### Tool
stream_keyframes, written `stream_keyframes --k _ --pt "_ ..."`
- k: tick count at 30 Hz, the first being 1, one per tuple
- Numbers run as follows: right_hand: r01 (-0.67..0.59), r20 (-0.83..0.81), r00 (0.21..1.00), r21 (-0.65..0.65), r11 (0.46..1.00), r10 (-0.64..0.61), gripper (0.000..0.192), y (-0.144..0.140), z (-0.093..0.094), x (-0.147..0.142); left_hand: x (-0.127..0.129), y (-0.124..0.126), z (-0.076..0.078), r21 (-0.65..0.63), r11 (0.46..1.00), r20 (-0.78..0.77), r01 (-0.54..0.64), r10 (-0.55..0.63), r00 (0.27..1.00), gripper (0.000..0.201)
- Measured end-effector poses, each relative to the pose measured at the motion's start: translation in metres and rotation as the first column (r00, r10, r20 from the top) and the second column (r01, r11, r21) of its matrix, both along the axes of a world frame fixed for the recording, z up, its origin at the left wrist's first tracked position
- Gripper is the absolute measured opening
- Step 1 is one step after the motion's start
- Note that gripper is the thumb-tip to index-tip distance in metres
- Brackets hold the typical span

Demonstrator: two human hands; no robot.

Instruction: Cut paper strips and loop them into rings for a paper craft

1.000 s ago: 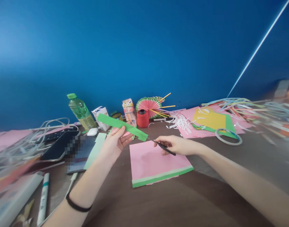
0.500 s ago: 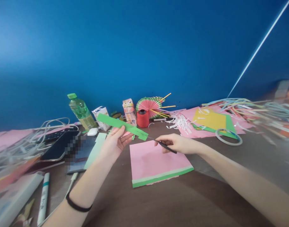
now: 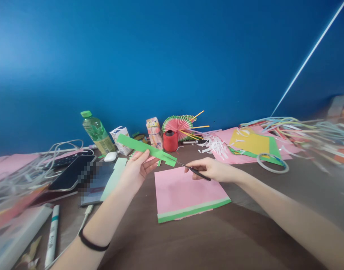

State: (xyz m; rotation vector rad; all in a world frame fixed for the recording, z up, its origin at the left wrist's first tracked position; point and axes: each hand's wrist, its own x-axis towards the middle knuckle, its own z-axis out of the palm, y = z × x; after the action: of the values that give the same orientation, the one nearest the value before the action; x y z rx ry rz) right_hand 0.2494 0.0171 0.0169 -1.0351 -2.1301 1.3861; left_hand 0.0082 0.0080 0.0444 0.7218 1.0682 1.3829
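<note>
Left hand [image 3: 139, 164] pinches green strip [image 3: 129, 143], right hand [image 3: 204, 168] dark tool [image 3: 201, 174]; tabletop [image 3: 172, 245] spreads past edge of pink sheet [image 3: 177, 191]

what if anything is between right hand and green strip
Nothing visible blocks the way: only the black-handled tool in the right hand spans the gap to the green strip in the left hand; the pink sheet lies below.

Both forearms [image 3: 273, 206] angle inward, the left hand [image 3: 138, 168] pinching with fingers [image 3: 151, 165] extended, the right hand [image 3: 208, 168] curled.
</note>
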Motion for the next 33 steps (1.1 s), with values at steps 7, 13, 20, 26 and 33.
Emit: stream_keyframes --k 7,13,20,26,33 --pt "0.007 0.024 1.0 0.011 1.0 -0.008 0.037 -0.003 0.005 -0.001 -0.004 -0.001 -0.006 0.133 0.989 -0.292 0.06 -0.019 0.956 0.017" --pt "-0.029 0.03 0.999 -0.032 0.999 0.03 0.03 -0.006 0.012 -0.001 -0.006 -0.001 -0.006 0.139 0.985 -0.383 0.102 -0.042 0.923 0.021" --pt "-0.062 -0.009 0.998 -0.049 0.997 0.062 0.029 -0.007 0.013 -0.002 -0.004 -0.001 -0.006 0.143 0.988 -0.402 0.066 -0.003 0.916 0.022" --pt "-0.063 -0.033 0.998 -0.093 0.994 0.06 0.029 -0.006 0.01 -0.003 0.002 -0.006 -0.001 0.137 0.989 -0.397 0.062 -0.002 0.918 0.022" --pt "-0.065 -0.038 0.997 -0.066 0.996 0.062 0.032 -0.008 0.01 -0.009 0.008 -0.009 -0.008 0.125 0.987 -0.41 0.102 -0.042 0.911 0.021"
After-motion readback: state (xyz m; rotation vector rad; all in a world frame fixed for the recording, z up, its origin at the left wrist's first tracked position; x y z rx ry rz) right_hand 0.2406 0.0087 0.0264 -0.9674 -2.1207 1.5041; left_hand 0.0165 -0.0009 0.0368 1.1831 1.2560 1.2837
